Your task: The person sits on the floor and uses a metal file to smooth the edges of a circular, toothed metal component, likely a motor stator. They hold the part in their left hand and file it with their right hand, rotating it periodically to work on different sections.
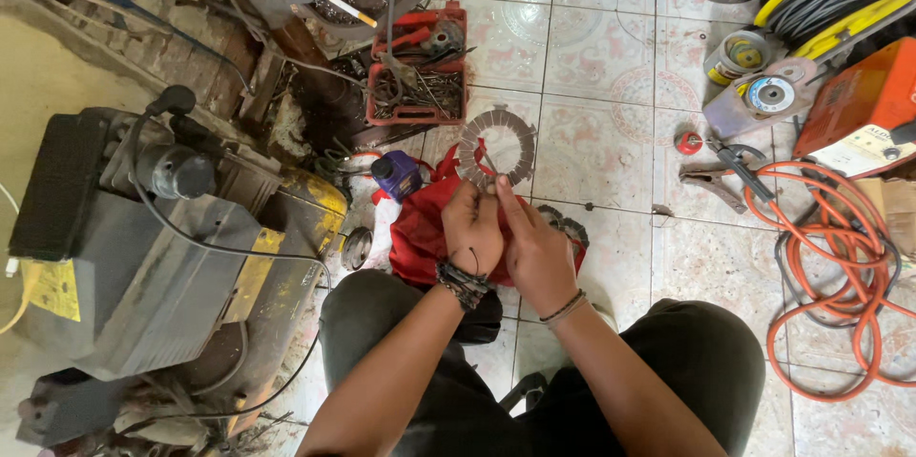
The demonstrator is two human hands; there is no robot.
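My left hand (471, 226) and my right hand (534, 249) are together over a red cloth (416, 230) on the tiled floor. Both hold a grey toothed ring-shaped plate (495, 145) upright by its lower edge, fingers pinching near a thin tool at the ring's bottom. Another toothed ring (565, 224) lies partly hidden behind my right hand. My knees in dark trousers frame the bottom of the view.
A grey engine block (162, 257) with yellow parts sits at left. A red tool tray (418, 66) lies beyond the cloth, a small blue bottle (398, 174) beside it. An orange hose coil (840, 276), pliers (716, 176), grinding discs (768, 93) and an orange machine (859, 114) are at right.
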